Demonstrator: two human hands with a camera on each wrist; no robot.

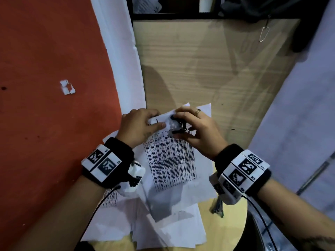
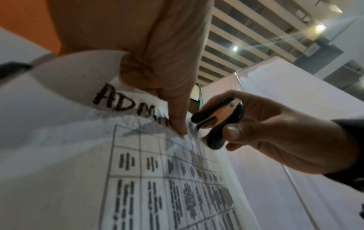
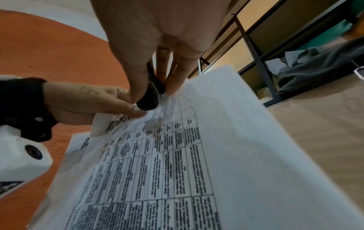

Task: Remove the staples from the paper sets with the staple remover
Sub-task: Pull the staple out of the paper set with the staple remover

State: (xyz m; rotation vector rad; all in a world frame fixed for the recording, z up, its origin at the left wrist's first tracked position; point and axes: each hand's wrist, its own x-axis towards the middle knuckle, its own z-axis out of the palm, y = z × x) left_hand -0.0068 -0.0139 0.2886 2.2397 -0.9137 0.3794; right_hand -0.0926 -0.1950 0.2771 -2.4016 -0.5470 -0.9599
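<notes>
The wooden counter (image 1: 208, 66) runs up to a dark shelf frame (image 1: 181, 16) at its far edge, with bare wood between the hands and that frame; its left side meets a white strip beside the orange floor (image 1: 45, 69), and its near edge curves round under the right wrist. A dark cloth (image 1: 272, 8) is cut off at the top right corner.

Loose sheets (image 1: 163, 229) spread over the near counter, some overhanging the left edge; how many lie there cannot be told.

The paper set (image 1: 172, 160), printed with a table, lies on top of them, its far end under both hands. The print is blurred and unreadable save for large handwritten letters near the top, partly covered by the thumb.

The left hand (image 1: 139, 127) pinches the folded-over top corner of the set, thumb on top and fingers hidden behind the sheet. The right hand (image 1: 197, 131) has its grip closed round the staple remover (image 2: 216, 123), thumb and fingers squeezing its black wings, its metal claws down on the paper just beside the left thumb (image 2: 177, 118). The staple itself cannot be made out.

A metal object (image 1: 217, 207) beneath the right wrist is half hidden.
</notes>
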